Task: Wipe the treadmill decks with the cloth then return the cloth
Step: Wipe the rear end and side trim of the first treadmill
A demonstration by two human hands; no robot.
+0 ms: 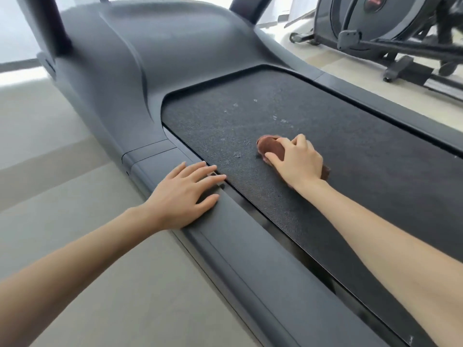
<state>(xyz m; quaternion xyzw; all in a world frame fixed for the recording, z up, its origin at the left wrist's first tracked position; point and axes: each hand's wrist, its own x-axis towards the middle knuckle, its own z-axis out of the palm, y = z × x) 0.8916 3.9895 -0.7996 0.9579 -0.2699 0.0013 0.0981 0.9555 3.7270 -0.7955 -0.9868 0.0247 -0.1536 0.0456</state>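
The dark textured treadmill deck (338, 159) runs diagonally from the upper middle to the lower right, with pale dusty specks near its front end. My right hand (298, 161) grips a bunched brown cloth (270, 146) and holds it down on the deck. Part of the cloth peeks out behind the wrist. My left hand (185, 194) lies flat with fingers spread on the grey left side rail (240, 244), fingertips at the belt's edge.
The treadmill's grey motor hood (155, 58) rises ahead, with a dark upright post (53, 23) at the left. An elliptical trainer (390, 28) stands at the upper right on the pale floor (62, 246).
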